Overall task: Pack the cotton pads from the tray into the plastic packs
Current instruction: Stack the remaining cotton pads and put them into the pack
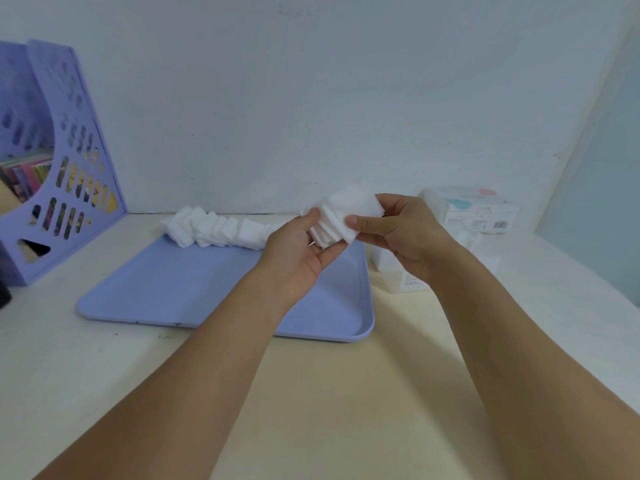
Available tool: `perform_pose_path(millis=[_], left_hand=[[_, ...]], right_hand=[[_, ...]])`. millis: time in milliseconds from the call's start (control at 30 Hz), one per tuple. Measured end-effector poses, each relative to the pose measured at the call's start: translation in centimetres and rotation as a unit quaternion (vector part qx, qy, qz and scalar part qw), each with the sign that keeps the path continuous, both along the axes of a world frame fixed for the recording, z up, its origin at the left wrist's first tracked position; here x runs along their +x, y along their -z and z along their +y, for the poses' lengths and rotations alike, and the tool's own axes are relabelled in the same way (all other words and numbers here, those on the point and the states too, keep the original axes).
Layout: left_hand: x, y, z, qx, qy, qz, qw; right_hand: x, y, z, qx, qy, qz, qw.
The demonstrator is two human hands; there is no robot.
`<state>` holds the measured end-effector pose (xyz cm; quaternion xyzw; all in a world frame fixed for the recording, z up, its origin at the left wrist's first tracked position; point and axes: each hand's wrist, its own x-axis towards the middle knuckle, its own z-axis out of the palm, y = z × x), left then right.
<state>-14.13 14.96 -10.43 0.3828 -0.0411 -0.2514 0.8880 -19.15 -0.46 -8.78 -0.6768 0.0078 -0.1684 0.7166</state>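
A fanned stack of white cotton pads (341,216) is held above the far right corner of the lilac tray (194,289). My left hand (301,251) supports the stack from below and pinches its left end with the thumb. My right hand (401,233) grips its right end, thumb on top. A row of more cotton pads (214,230) lies along the tray's far edge. Clear plastic packs (394,271) sit on the table right of the tray, partly hidden by my right hand.
A printed pack of pads (481,211) stands at the back right against the wall. A lilac file holder (59,168) with books stands at the far left. The cream table (329,393) runs toward me.
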Motion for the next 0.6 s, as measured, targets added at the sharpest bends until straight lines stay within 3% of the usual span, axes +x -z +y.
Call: perform_pose_path(millis=[267, 433, 600], left_hand=[[0.4, 0.3, -0.1, 0.000, -0.050, -0.002, 0.999], [0.6, 0.5, -0.2, 0.062, -0.083, -0.042, 0.994], [-0.2, 0.5, -0.3, 0.084, -0.044, -0.088, 0.992]], right_hand=[[-0.1, 0.0, -0.1, 0.005, 0.032, 0.005, 0.999], [-0.4, -0.7, -0.4, 0.139, -0.029, 0.003, 0.990], [0.0, 0.2, 1.1, 0.025, 0.010, 0.029, 0.999]])
